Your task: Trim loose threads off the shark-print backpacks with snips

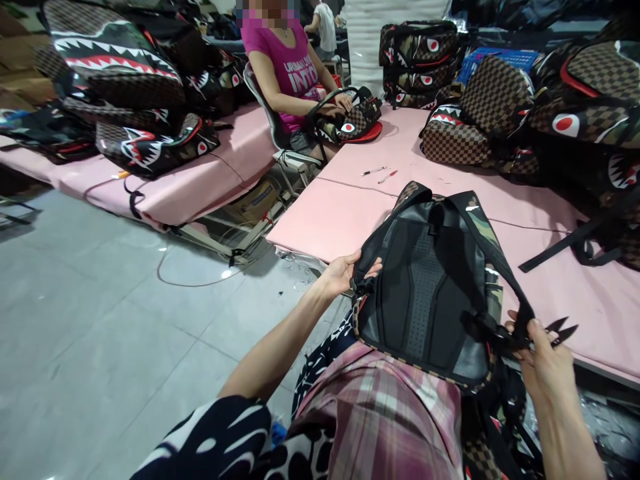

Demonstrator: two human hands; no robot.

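Observation:
A backpack (425, 293) with a black padded back panel leans on my lap against the table edge, its back towards me. Brown checks and camouflage show along its sides. At its left side, my left hand (345, 275) grips the left shoulder strap (373, 248), thumb on top and fingers behind. On the other side, my right hand (543, 347) is closed around the lower part of the right shoulder strap (515, 287). Black thread snips (563, 331) are also in that hand, blades pointing out to the right and apart.
On the pink table (330, 213) lie a black pen (374, 171) and a red pen (387, 177). Backpacks are piled at the right (590, 100) and on the left table (125, 87). Across from me, a seated person (285, 73) handles another backpack (350, 123).

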